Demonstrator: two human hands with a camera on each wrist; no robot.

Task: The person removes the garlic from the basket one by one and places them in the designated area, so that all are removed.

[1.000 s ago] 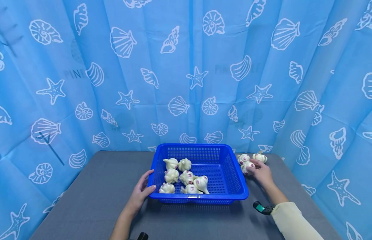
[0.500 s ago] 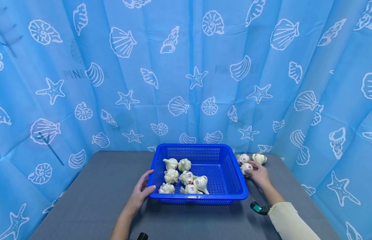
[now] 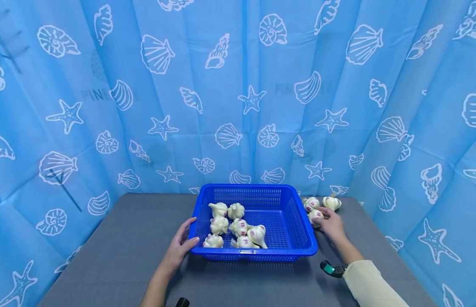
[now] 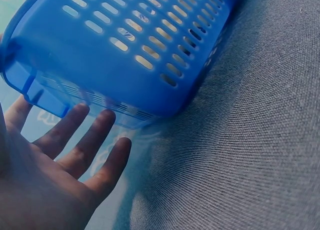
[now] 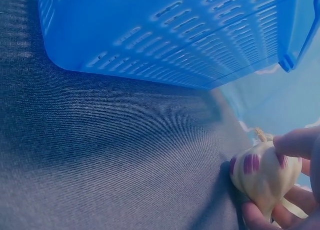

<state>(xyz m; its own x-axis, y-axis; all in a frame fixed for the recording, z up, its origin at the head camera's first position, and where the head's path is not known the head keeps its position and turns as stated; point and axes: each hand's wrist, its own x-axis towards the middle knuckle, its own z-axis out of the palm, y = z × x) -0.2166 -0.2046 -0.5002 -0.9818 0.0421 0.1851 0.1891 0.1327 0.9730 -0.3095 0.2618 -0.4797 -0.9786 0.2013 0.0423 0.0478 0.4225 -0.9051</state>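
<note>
A blue plastic basket (image 3: 257, 251) stands on the grey cloth, several garlic bulbs (image 3: 219, 225) lying in its left half. At the basket's left rim is my left hand (image 3: 178, 245), its thumb and forefinger touching the edge; in the left wrist view the other fingers (image 4: 117, 162) are spread and rather straight beside the slotted wall. To the right of the basket, my right hand (image 3: 333, 226) pinches a garlic bulb (image 5: 262, 175) with purple marks between thumb and fingers. That bulb is low at the cloth; whether it touches the cloth cannot be told.
Two more garlic bulbs, a nearer one (image 3: 311, 204) and a farther one (image 3: 331, 203), lie behind the right hand. Grey cloth (image 3: 119, 251) covers the table. A blue shell-patterned curtain (image 3: 238, 106) hangs along its back and sides.
My right hand has shifted slightly left, with the garlic bulb moving a little toward the basket in the first half second. My left hand and the basket have stayed almost still.
</note>
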